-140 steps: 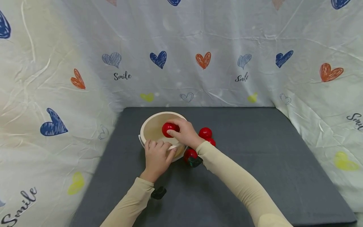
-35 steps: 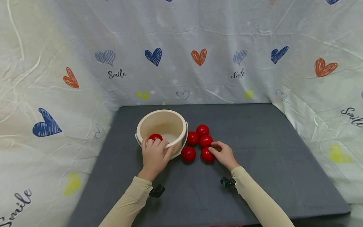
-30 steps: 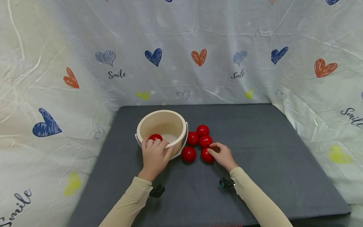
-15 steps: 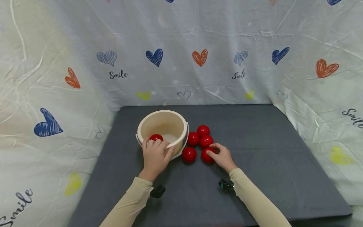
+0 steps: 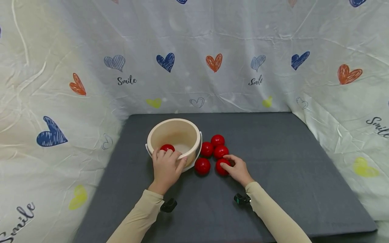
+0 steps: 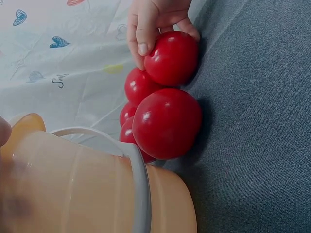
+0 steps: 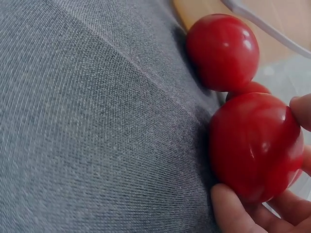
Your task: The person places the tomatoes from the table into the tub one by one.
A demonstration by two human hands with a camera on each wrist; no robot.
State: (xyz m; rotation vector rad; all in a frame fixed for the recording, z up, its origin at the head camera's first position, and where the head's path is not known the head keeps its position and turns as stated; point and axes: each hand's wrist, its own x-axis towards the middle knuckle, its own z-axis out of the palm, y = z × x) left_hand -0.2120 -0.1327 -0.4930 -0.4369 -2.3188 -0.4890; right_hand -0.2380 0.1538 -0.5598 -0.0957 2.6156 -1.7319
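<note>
A cream bucket [image 5: 191, 158] with a white handle [image 6: 140, 189] stands upright on the dark table. My left hand [image 5: 166, 168] grips its near rim, fingers over the edge and thumb outside. Inside the bucket lies a glossy red ball [image 5: 167, 147], partly hidden by those fingers. To the right of the bucket, my right hand [image 5: 240, 170] holds another red ball [image 7: 255, 145] between thumb and fingers, still on the table. Close by are more red balls: one near the bucket's front [image 5: 202, 166], others behind [image 5: 207, 149].
The dark grey tabletop [image 5: 288, 175] stretches away to the right of the balls. A pale cloth [image 5: 237, 37] printed with hearts hangs behind and along both sides.
Earlier the right hand held a red ball in the bucket's mouth; it has since moved right to a ball on the table, its thumb shifting further over it. The left hand stays on the rim.
</note>
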